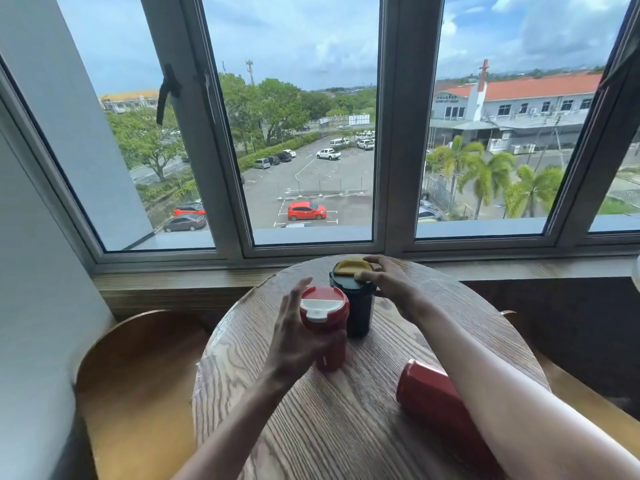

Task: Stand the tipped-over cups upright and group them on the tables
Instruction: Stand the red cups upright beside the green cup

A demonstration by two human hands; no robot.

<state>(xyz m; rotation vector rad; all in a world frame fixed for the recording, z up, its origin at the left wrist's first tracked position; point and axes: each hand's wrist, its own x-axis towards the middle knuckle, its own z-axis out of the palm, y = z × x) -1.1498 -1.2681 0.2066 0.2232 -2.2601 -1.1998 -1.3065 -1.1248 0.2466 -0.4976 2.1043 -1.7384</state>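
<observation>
Two bare forearms in view, no sleeves visible up to the frame edge. Left hand [298,337] at 7 o'clock of frame centre, right hand [391,285] at 5 o'clock. No rings, watch, bands or gloves seen on either. Fingernails short, unpainted where visible. Right forearm appears broader, being nearer the lens.

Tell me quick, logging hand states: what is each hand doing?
Left hand: closed around the upright red cup.
Right hand: fingers on the black cup lid; grip cannot be told.
</observation>
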